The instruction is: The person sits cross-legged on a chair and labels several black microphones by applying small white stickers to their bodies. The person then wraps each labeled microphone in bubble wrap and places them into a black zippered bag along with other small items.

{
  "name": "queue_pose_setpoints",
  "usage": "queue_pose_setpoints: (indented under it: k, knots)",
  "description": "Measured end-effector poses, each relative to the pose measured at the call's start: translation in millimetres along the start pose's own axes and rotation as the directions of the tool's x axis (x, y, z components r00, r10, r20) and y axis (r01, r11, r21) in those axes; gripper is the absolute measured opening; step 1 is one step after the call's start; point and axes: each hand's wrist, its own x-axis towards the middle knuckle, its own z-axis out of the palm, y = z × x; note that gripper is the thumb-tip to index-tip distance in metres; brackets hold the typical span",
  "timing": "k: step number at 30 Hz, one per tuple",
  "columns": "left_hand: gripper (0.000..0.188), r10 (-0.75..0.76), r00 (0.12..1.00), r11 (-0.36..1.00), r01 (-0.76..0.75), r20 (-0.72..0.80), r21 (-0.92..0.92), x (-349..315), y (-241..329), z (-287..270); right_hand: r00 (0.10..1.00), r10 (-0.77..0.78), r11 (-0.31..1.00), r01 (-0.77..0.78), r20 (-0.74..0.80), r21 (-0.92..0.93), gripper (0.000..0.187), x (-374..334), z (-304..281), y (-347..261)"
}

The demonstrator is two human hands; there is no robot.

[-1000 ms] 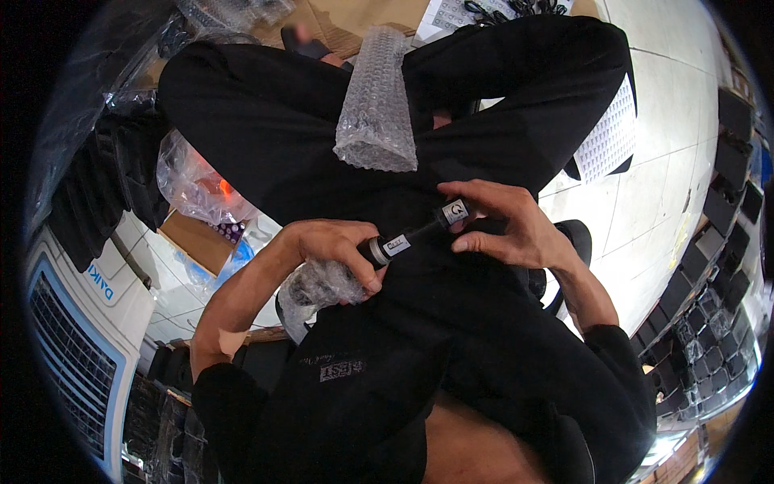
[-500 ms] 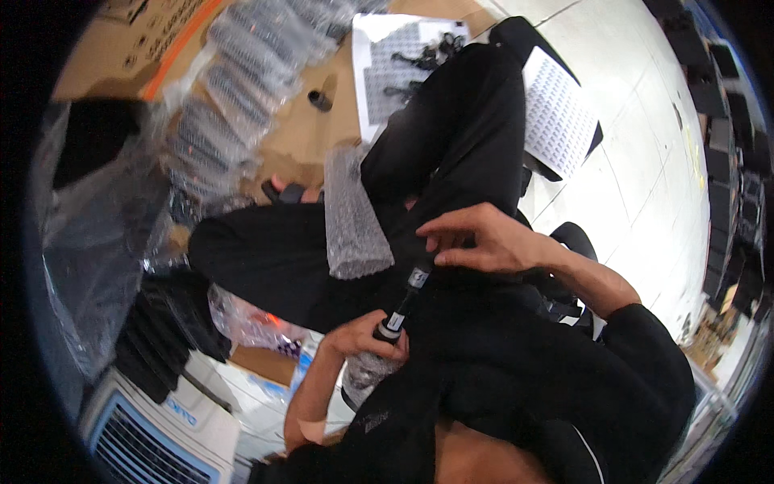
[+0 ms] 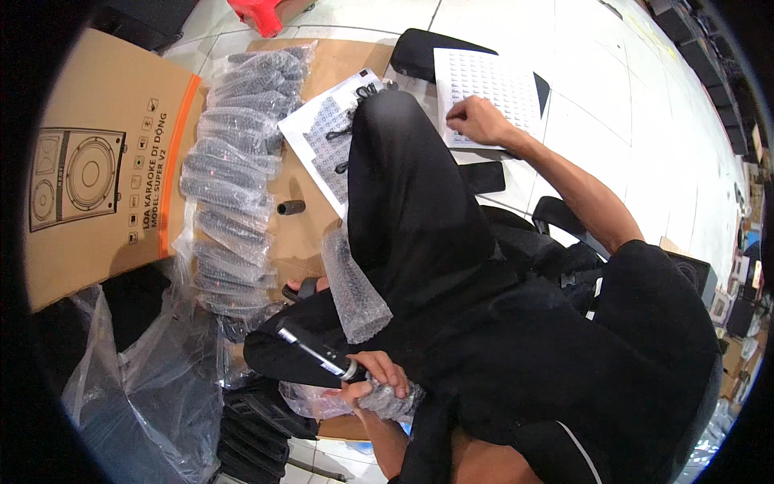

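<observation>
My left hand (image 3: 377, 376) is closed around a black handheld microphone (image 3: 313, 352), near its silver ring. Bubble wrap covers the end of the microphone toward my body, and its bare handle points up and left over my leg. White labels show on the handle. Farther away on the right, my right hand (image 3: 481, 121) is over a white sheet of small printed stickers (image 3: 504, 85), fingers bent together at its left side. Whatever is between those fingertips is too small to make out. A bubble-wrapped bundle (image 3: 355, 294) lies against my leg.
Several bubble-wrapped dark items (image 3: 234, 173) lie in a row on cardboard (image 3: 322, 60). Nearby are a short black tube (image 3: 291, 207) and another printed sheet (image 3: 313, 133) with small black parts. A large carton (image 3: 97, 161) stands left, clear plastic sheeting (image 3: 145, 395) below it.
My right hand has left the microphone and reached up to the sticker sheet. The left hand has tilted the microphone's bare end to the left. The whole view has shifted.
</observation>
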Motion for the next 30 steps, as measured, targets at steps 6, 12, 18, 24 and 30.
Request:
queue_pose_setpoints:
  k: [6, 12, 18, 24, 30]
  knots:
    - [0.027, 0.121, 0.982, 0.992, -0.116, -0.147, 0.047, 10.3, -2.7, 15.2, 0.953, -0.001, 0.996, 0.028, -0.304, 0.083, 0.026, -9.5, 5.2, -28.0]
    - [0.024, 0.100, 0.659, 0.956, 0.142, -0.745, 0.255, 11.8, 8.2, 24.4, 0.721, -0.612, 0.790, 0.573, -0.323, -0.219, 0.019, 27.9, 47.2, -177.5]
    - [0.020, 0.201, 0.713, 0.918, 0.102, -0.672, 0.383, 28.1, 10.4, 52.3, 0.856, -0.491, 0.854, 0.510, 0.163, -0.100, 0.065, 93.0, 217.3, -214.7]
    - [0.020, 0.154, 0.754, 0.919, 0.128, -0.638, 0.373, 21.2, 7.2, 55.1, 0.834, -0.517, 0.852, 0.524, 0.190, 0.017, 0.060, 127.1, 290.9, -167.6]
    - [0.022, 0.160, 0.714, 0.884, 0.204, -0.682, 0.421, 11.9, 4.4, 35.8, 0.864, -0.483, 0.697, 0.278, 0.146, 0.661, 0.046, 74.1, 190.5, -254.9]
